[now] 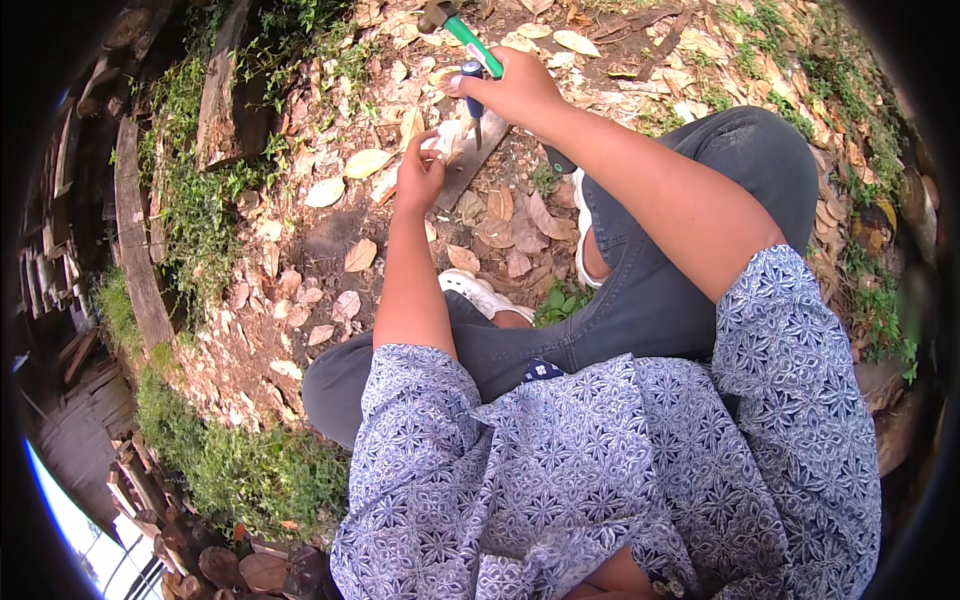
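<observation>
My right hand (518, 90) is closed round a hammer with a green handle (472, 42); its dark head points away from me. A chisel with a blue handle (472, 98) hangs from the same hand, blade down over a grey wooden plank (468, 168) on the ground. My left hand (417, 178) pinches a small pale piece of wood (446, 138) right beside the chisel's tip. Both forearms reach forward over my knees in dark trousers.
Dry leaves (365, 163) and wood chips cover the bare ground. An old weathered log (225, 85) lies at the far left, with grass (195, 215) and stacked timber beyond it. My white shoes (478, 292) rest near the plank.
</observation>
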{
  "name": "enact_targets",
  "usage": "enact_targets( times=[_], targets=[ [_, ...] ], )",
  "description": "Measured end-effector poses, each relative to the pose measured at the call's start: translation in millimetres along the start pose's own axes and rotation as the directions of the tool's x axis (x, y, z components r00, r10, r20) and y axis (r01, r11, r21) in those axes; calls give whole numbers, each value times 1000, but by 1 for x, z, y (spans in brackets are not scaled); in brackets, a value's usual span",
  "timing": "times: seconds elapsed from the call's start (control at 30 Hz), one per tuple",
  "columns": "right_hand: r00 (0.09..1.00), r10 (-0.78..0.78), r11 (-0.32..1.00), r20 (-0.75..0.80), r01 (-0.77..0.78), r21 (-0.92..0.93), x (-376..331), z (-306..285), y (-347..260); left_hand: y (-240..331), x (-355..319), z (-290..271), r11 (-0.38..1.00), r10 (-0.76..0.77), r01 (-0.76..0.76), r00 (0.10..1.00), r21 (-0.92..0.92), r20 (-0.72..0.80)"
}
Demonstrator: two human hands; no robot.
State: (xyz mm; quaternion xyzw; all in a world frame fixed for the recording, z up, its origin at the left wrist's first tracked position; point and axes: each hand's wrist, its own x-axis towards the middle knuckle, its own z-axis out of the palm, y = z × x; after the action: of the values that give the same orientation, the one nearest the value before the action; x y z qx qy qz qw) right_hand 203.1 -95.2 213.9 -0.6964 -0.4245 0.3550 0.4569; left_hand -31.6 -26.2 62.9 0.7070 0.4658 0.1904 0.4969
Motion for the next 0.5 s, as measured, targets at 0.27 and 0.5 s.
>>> enact_targets(
  times=[0.27,0.5],
  targets=[
    [990,-47,954,-135,85,287,25,-56,-68,124,-2,-41,792,-18,62,997,-607,79],
    [953,-303,949,25,299,100,27,-100,-150,246,-46,-134,774,272,-179,960,-607,64]
  ],
)
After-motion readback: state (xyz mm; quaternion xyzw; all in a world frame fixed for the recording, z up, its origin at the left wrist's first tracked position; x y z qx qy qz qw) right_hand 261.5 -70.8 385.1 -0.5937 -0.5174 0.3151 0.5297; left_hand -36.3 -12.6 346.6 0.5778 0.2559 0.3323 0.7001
